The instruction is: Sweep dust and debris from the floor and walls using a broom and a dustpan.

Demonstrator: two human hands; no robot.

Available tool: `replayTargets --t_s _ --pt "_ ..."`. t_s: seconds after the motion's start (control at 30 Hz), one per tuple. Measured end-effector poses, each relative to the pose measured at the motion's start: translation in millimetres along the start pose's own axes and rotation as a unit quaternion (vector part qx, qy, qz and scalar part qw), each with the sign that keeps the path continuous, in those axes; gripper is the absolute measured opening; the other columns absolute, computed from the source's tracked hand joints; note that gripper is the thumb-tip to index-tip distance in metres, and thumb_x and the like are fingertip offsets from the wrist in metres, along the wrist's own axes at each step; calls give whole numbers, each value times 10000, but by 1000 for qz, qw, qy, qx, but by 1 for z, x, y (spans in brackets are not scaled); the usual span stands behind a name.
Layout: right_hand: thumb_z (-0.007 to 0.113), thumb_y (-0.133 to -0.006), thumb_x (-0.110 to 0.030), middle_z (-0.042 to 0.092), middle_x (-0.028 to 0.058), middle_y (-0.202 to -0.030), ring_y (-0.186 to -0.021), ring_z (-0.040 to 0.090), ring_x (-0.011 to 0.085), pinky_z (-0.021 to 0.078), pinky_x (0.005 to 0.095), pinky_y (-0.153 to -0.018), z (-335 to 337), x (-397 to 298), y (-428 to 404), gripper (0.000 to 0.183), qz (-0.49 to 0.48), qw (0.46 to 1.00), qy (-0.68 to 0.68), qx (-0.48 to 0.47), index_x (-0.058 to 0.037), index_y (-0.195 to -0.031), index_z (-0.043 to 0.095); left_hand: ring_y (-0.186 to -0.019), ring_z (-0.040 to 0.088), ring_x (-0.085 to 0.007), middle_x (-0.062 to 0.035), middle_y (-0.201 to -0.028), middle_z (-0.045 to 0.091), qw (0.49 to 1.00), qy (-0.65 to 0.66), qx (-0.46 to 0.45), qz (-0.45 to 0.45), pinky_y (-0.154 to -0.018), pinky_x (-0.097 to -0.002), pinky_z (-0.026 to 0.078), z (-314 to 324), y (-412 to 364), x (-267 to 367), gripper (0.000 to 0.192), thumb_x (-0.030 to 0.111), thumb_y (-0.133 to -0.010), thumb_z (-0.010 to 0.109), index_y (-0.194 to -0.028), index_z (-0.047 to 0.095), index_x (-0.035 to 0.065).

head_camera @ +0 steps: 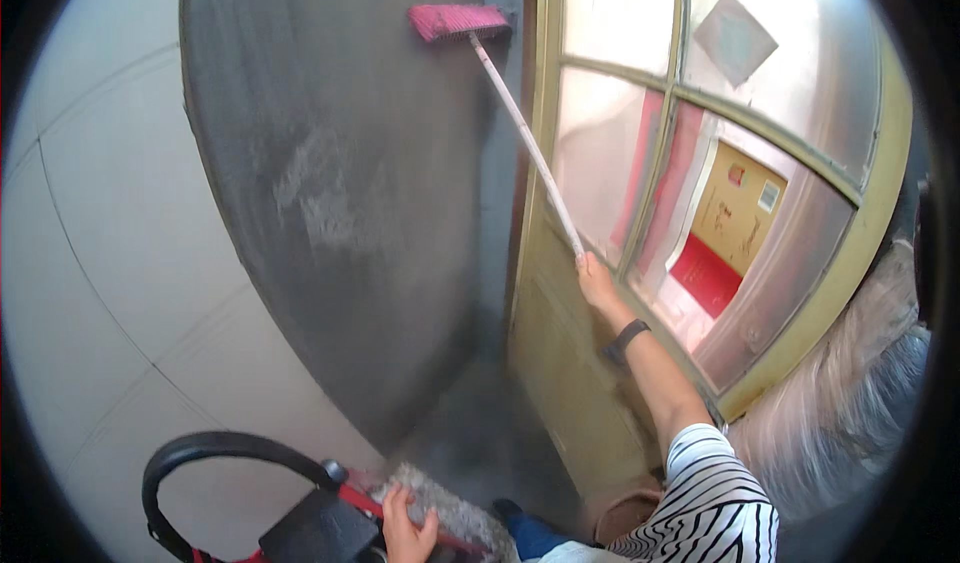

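My right hand (598, 284), with a dark band on its wrist, is closed around the lower end of a long pale broom handle (532, 143). The handle slants up to the left. At its top the broom head, with pink bristles (459, 21), lies against the grey wall (337, 113), close to the door frame. Low in the view, my left hand (409, 527) is wrapped over a red bar (362, 501) of a wheeled-looking frame with a curved black handle (225, 443). Rough grey material (457, 503) lies beside those fingers.
A yellowish door (559, 338) with glass panes stands open on the right. Bundles in clear plastic wrap (832, 428) sit behind it. White tiles (112, 263) cover the wall at left. A brown round container (626, 514) is near my striped sleeve. Haze hangs over the floor (480, 420).
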State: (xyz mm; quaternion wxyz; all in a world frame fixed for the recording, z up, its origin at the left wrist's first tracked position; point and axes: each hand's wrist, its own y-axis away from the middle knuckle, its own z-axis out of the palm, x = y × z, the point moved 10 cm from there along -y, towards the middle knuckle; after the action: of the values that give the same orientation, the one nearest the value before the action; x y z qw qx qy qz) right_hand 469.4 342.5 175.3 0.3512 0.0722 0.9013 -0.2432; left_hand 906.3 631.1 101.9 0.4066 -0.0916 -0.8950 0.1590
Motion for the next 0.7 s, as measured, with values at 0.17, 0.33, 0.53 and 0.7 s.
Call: replayTargets --t_s 0.17,0.33,0.53,0.7 --pt "317 -911 -317 517 238 -737 -707 506 392 398 443 -647 63 103 77 327 36 998 -8 -58 -17 -878 440 -1001 466 -395 -245 -1162 395 999 -11 -32 -17 -822 -380 429 17 25 -11 497 123 -702 631 -1122 412 -27" --pt "300 -911 -336 527 287 -896 -864 507 444 389 484 -721 143 187 164 354 118 984 -42 -129 -14 -947 441 -992 486 -371 -239 -1177 390 992 9 -77 -95 -815 -379 436 44 35 -29 492 137 -712 626 -1125 415 -27" --pt "316 -909 -323 544 266 -890 -855 520 420 405 473 -712 210 301 248 350 225 949 23 -221 -10 -930 469 -916 534 -296 -201 -1188 391 980 12 -121 -161 -769 -357 458 96 48 -63 497 109 -704 631 -1139 423 -10" --pt "344 -895 -282 558 258 -886 -859 538 390 411 458 -725 231 336 299 340 207 951 10 -231 5 -988 499 -918 533 -309 -210 -1191 392 973 -23 -147 -178 -774 -358 458 127 49 -82 486 99 -706 627 -1133 425 -13"
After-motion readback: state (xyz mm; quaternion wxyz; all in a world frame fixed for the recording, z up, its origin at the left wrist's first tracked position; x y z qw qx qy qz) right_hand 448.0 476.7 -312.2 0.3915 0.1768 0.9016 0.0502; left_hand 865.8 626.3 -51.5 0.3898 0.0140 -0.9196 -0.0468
